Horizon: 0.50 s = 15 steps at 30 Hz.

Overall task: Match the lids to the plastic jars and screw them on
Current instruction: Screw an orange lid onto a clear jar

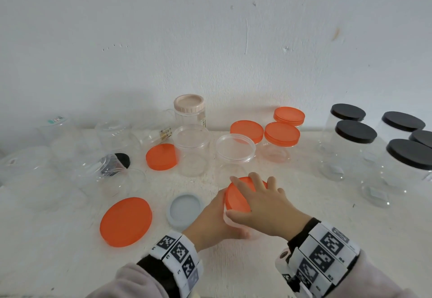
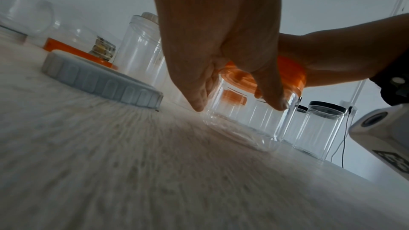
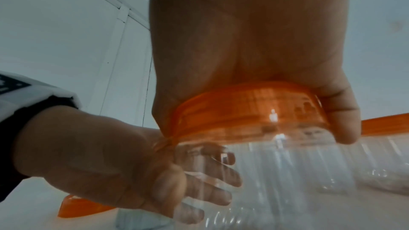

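A small clear plastic jar [image 2: 243, 121] stands on the white table [image 1: 304, 204] in front of me, with an orange lid [image 1: 237, 196] sitting on its mouth. My left hand [image 1: 211, 218] wraps around the jar's body from the left; its fingers [image 3: 212, 181] show through the clear wall in the right wrist view. My right hand [image 1: 259, 200] lies over the lid from above, and its thumb and fingers curl down around the lid's rim [image 3: 250, 111]. The hands hide most of the jar in the head view.
Loose orange lids [image 1: 126, 221] [image 1: 161, 156] and a grey-blue lid [image 1: 184, 211] lie to the left. Two open clear jars [image 1: 191, 150] [image 1: 235, 152] stand behind. Orange-lidded jars [image 1: 281, 134] and a beige-lidded jar [image 1: 189, 103] are at the back, black-lidded jars [image 1: 355, 131] at the right, lidless jars [image 1: 112, 164] at the left.
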Tool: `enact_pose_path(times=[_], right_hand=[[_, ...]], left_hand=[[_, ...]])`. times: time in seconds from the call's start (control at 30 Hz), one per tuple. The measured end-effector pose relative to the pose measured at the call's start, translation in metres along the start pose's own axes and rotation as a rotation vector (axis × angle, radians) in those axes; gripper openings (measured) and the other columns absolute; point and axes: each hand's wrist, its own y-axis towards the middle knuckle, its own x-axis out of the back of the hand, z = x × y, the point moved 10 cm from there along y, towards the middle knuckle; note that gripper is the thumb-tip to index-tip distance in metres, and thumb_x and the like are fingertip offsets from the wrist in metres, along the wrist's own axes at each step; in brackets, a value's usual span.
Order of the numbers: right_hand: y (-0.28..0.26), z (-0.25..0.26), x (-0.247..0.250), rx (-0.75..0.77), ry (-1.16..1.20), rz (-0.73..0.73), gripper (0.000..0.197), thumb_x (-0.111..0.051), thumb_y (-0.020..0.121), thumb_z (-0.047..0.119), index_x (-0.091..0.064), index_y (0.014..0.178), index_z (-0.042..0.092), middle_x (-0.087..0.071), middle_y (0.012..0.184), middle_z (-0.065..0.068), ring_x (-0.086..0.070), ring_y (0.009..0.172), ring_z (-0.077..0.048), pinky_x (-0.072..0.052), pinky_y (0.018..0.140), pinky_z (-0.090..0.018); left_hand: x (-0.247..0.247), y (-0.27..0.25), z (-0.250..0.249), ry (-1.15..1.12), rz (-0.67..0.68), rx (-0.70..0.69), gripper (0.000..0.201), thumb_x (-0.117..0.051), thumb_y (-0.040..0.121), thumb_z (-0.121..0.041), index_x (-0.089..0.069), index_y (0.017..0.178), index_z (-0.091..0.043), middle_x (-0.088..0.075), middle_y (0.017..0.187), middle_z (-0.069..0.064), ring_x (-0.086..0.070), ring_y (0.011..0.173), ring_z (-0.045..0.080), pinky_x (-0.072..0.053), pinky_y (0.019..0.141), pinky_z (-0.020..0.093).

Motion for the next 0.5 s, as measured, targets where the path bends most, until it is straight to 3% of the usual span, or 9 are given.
enact_pose_path(times=[0.13,0.27,0.33,0.4,0.5], right_hand=[[-0.002,-0.002,-0.003,-0.011,0.057,-0.026,0.08,-0.036,0.079,0.072,-0.003,0.147,0.046,-0.011,0.151,0.005,-0.026,0.124,-0.033,-0.031,0.1,-0.043],[-0.003,-0.004,-0.004,-0.008,0.083,-0.062,0.08,-0.037,0.08,0.072,-0.003,0.148,0.045,-0.008,0.154,0.006,-0.018,0.135,-0.03,-0.025,0.108,-0.044],[-0.003,-0.005,-0.006,-0.004,0.089,-0.071,0.081,-0.036,0.081,0.073,-0.001,0.149,0.045,-0.004,0.156,0.006,-0.007,0.143,-0.028,-0.017,0.115,-0.045],[-0.004,-0.007,-0.007,-0.002,0.093,-0.084,0.082,-0.034,0.081,0.074,0.0,0.149,0.045,-0.001,0.158,0.007,0.002,0.146,-0.025,-0.009,0.118,-0.044],[-0.005,-0.007,-0.006,0.005,0.092,-0.106,0.082,-0.032,0.081,0.075,0.0,0.15,0.044,0.0,0.159,0.006,0.006,0.147,-0.022,-0.002,0.119,-0.042]], left_hand=[[-0.001,-0.001,-0.002,0.025,0.017,-0.017,0.103,-0.086,0.065,-0.032,-0.018,0.142,-0.037,-0.045,0.131,-0.021,-0.049,0.116,-0.003,-0.044,0.086,0.01],[0.008,-0.006,0.001,0.211,0.016,-0.005,0.09,-0.079,0.072,-0.041,-0.024,0.144,-0.034,-0.045,0.137,-0.018,-0.047,0.124,0.002,-0.041,0.101,0.021],[0.021,-0.01,0.007,0.363,0.002,0.024,0.086,-0.073,0.079,-0.044,-0.022,0.148,-0.031,-0.035,0.149,-0.013,-0.038,0.134,0.008,-0.032,0.11,0.026],[0.041,-0.015,0.015,0.476,-0.025,0.068,0.083,-0.068,0.084,-0.043,-0.019,0.15,-0.028,-0.027,0.154,-0.01,-0.029,0.139,0.01,-0.024,0.111,0.025],[0.079,-0.024,0.024,0.543,-0.087,0.121,0.077,-0.066,0.086,-0.038,-0.023,0.149,-0.023,-0.026,0.154,-0.006,-0.032,0.138,0.012,-0.027,0.108,0.023]])
